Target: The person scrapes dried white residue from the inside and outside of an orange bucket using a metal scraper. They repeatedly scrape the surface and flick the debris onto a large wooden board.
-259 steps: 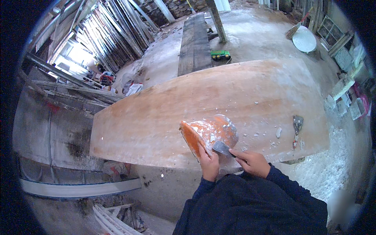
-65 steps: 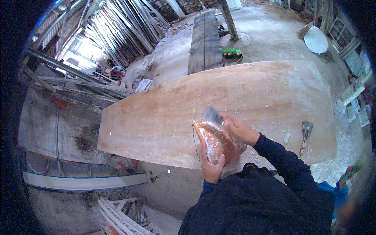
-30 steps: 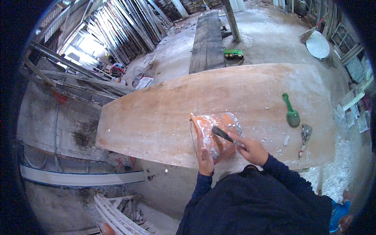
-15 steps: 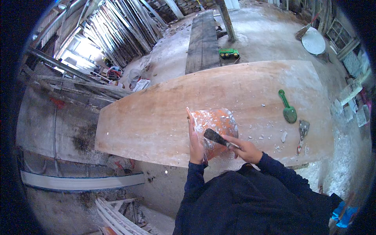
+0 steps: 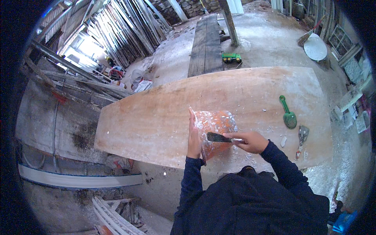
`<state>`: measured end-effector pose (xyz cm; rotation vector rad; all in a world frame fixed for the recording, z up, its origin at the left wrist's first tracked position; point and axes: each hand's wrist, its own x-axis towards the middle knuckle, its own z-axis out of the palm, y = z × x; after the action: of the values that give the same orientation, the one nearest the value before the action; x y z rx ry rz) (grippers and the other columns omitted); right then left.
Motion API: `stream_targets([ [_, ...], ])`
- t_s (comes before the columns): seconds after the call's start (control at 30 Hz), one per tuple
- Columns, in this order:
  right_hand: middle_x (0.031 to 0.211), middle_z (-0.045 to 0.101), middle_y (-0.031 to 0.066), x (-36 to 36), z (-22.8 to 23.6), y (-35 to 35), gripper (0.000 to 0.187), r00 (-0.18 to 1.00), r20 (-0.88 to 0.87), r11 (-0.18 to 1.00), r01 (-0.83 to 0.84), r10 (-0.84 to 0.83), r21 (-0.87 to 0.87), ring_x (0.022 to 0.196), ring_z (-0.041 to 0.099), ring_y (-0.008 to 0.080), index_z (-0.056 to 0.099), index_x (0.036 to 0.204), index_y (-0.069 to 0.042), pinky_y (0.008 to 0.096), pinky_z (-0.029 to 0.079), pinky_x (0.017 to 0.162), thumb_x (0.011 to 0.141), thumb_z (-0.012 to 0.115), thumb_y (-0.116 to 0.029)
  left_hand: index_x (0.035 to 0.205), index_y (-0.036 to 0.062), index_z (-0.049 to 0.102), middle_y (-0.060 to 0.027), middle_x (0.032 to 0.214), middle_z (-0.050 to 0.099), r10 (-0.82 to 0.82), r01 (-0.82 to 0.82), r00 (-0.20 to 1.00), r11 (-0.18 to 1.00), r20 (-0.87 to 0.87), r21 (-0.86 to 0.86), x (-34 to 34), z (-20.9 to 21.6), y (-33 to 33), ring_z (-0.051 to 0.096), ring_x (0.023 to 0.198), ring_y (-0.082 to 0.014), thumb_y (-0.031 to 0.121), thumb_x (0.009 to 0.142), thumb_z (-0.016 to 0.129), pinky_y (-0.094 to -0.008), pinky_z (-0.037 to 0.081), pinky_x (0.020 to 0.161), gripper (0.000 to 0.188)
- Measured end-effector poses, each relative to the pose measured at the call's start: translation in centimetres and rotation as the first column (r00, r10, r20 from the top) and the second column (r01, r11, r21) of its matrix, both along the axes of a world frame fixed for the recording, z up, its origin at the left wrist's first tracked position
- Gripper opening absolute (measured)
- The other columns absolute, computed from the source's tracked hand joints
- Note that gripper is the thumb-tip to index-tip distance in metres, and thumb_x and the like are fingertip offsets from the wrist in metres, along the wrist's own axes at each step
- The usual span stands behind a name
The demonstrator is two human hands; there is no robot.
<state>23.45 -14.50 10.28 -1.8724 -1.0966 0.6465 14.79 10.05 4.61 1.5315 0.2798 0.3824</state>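
Note:
An orange bucket [image 5: 216, 120], crusted with white plaster-like residue, lies on its side on the wooden board with its rim to the left. My left hand [image 5: 193, 137] holds it by that rim, fingers stretched along the edge and the thumb out of sight. In my right hand [image 5: 250, 141] is a putty knife, gripped by its handle. Its dark blade [image 5: 217, 137] points left, against or just over the bucket's side. To the right lie a green toy shovel [image 5: 289, 117] and a second, plaster-smeared scraper [image 5: 302, 137].
White flakes and a larger chip [image 5: 283, 141] are scattered over the board [image 5: 145, 117]. Beyond it are a dark plank bench [image 5: 204, 49], a green toy truck [image 5: 231, 58] and a wooden post [image 5: 229, 23]. A white basin [image 5: 315, 47] stands at the far right.
The putty knife has turned from slanting to nearly level and sits slightly lower on the bucket. My right hand has shifted a little right. The left hand keeps its place at the rim.

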Motion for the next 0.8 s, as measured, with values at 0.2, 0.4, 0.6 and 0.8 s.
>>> stream_targets([
  [0.2,0.097,0.067,0.0096,-1.6,-3.8,0.0,0.05,0.803,0.014,0.683,0.498,-0.596,0.534,0.075,0.064,0.0212,0.044,0.133,-0.019,0.0318,0.05,0.068,0.086,0.051,-0.003,0.14,-0.0038,0.02,-0.0229,0.141,0.029,-0.006,0.006,1.0,1.0,0.005,0.003,0.0,-0.3,-1.1,0.03,0.13,-0.0324,0.037,0.088,0.04,-0.0394,0.026,0.106,0.069],
  [0.4,0.094,0.061,0.0221,-3.3,0.7,-0.6,0.051,0.819,0.139,0.81,0.498,-0.556,0.31,0.077,0.062,0.0372,0.039,0.135,-0.02,0.0431,0.049,0.064,0.086,0.053,-0.016,0.14,-0.0042,0.019,-0.0233,0.141,0.028,0.076,-0.078,0.996,0.996,0.045,0.047,-1.9,-0.9,-2.3,0.03,0.13,-0.0328,0.034,0.088,0.038,-0.0399,0.026,0.106,0.067],
  [0.6,0.1,0.058,0.0266,-2.1,-1.7,1.9,0.063,0.945,0.124,0.935,0.32,-0.303,-0.155,0.081,0.059,0.0431,0.022,0.142,-0.02,0.0493,0.048,0.067,0.085,0.049,-0.018,0.14,-0.0047,0.018,-0.0237,0.141,0.027,0.084,-0.09,0.994,0.993,0.076,0.082,-3.2,-0.9,-4.4,0.029,0.13,-0.0332,0.032,0.089,0.036,-0.0403,0.026,0.106,0.065],
  [0.8,0.092,0.06,0.025,-3.2,-0.9,2.9,0.062,0.775,-0.036,0.725,0.605,-0.63,0.329,0.077,0.059,0.0428,0.018,0.143,-0.02,0.05,0.048,0.066,0.087,0.046,-0.021,0.14,-0.0052,0.017,-0.024,0.142,0.027,0.111,-0.134,0.986,0.969,0.121,0.205,-5.3,-1.1,-6.6,0.029,0.13,-0.0336,0.029,0.089,0.034,-0.0408,0.026,0.106,0.063],
])
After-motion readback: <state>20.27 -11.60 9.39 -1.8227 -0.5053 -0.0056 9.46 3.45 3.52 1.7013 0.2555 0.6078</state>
